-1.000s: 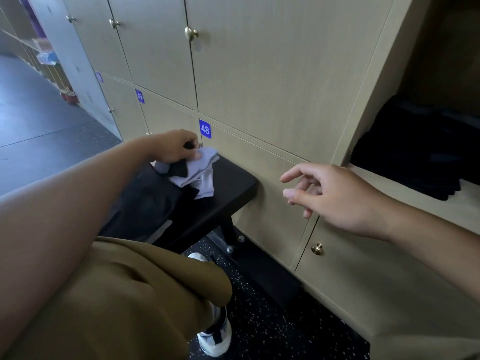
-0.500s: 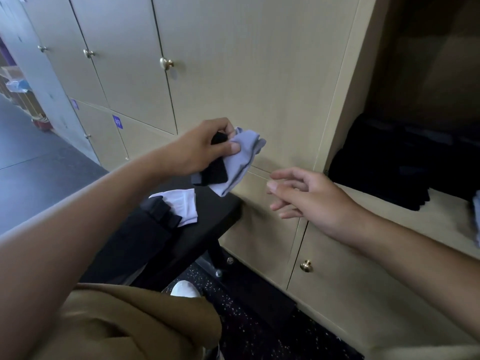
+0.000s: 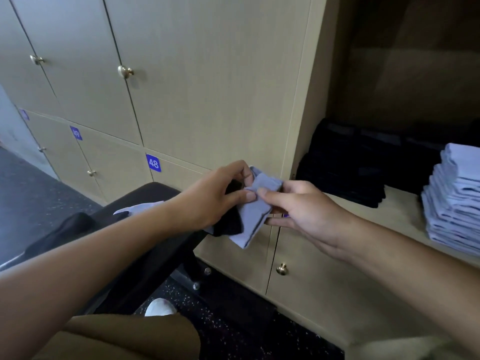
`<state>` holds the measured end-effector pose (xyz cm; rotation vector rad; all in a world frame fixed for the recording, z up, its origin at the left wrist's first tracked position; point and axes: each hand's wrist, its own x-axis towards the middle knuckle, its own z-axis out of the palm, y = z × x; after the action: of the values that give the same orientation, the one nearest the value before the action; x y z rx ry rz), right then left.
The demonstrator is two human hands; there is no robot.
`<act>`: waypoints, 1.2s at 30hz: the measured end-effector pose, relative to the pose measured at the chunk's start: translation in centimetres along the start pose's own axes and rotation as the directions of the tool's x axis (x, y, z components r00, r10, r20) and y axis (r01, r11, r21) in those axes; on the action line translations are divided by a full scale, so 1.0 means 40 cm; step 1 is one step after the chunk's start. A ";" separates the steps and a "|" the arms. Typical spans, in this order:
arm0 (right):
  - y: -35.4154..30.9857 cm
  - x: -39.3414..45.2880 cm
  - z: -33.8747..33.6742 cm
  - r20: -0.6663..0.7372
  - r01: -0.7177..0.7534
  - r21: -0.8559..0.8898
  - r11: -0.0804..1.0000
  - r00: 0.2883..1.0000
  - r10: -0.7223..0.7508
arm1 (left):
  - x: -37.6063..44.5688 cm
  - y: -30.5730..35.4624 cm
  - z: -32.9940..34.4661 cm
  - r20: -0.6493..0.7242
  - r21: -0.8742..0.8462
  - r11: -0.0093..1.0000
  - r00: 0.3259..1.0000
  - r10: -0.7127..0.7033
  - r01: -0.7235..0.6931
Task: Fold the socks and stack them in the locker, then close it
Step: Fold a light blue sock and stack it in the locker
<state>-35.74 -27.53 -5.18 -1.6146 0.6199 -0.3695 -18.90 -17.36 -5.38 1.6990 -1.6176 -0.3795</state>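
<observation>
A wall of pale wood-grain locker doors point(image 3: 207, 87) with round brass knobs fills the background, and one lower door carries a small blue square tag numbered 48 point(image 3: 153, 163). The floor is dark and speckled. At the right, one open locker compartment point(image 3: 394, 211) shows its pale wooden shelf; on that shelf sits a stack of folded black garments point(image 3: 342, 167) toward the back left, and a tall stack of folded light-blue socks point(image 3: 454, 201) stands to its right, near the picture's edge. The two stacks are close but I cannot tell whether they touch.

In front of the closed doors, both hands meet on a light-blue sock with a black toe section point(image 3: 253, 216). The left hand point(image 3: 213, 201) grips it from the left, thumb and fingers curled around the fabric near the black part. The right hand point(image 3: 301, 209) pinches the sock's right edge between thumb and forefinger, the other fingers extended beneath it. The sock hangs between them in the air, just left of the open compartment and above a lower door.

Below the left forearm is a black padded bench point(image 3: 155, 245), with another light-blue sock point(image 3: 140, 207) lying on it, partly hidden by the arm. A white shoe point(image 3: 159, 307) and tan trousers point(image 3: 124, 339) show at the bottom.
</observation>
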 end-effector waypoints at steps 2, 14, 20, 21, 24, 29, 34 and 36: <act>0.004 -0.001 -0.010 -0.023 -0.015 -0.018 1.000 1.000 0.015 | -0.006 0.006 0.013 0.010 0.009 1.000 1.000 -0.001 0.001; -0.006 -0.045 -0.089 -0.043 0.012 -0.074 0.997 0.999 -0.015 | -0.008 0.020 0.014 -0.063 -0.222 0.965 0.985 -0.159 0.142; -0.029 -0.074 -0.109 0.042 0.035 -0.104 0.994 0.999 -0.030 | -0.015 0.059 0.020 0.089 -0.411 0.887 0.977 -0.192 0.212; -0.035 -0.082 -0.116 0.068 0.045 -0.130 0.991 0.997 -0.036 | -0.013 0.066 0.020 0.113 -0.452 0.863 0.974 -0.195 0.225; -0.058 -0.108 -0.148 0.119 0.060 -0.132 0.989 0.992 -0.045 | -0.009 0.074 0.012 0.165 -0.517 0.821 0.969 -0.185 0.244; -0.079 -0.139 -0.192 0.186 0.050 -0.111 0.993 0.982 -0.028 | 0.004 0.077 0.028 0.300 -0.542 0.788 0.943 -0.142 0.291; -0.076 -0.146 -0.214 0.058 0.096 -0.262 0.960 0.995 -0.084 | 0.030 0.115 0.039 0.298 -0.548 0.788 0.946 -0.130 0.281; -0.074 -0.150 -0.226 -0.017 0.113 -0.318 0.941 0.992 -0.125 | 0.044 0.132 0.049 0.311 -0.571 0.767 0.942 -0.129 0.293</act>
<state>-45.18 -31.17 -0.27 -1.9634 0.6342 -0.4045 -23.77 -19.23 -2.63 1.3518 -1.2604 -1.1510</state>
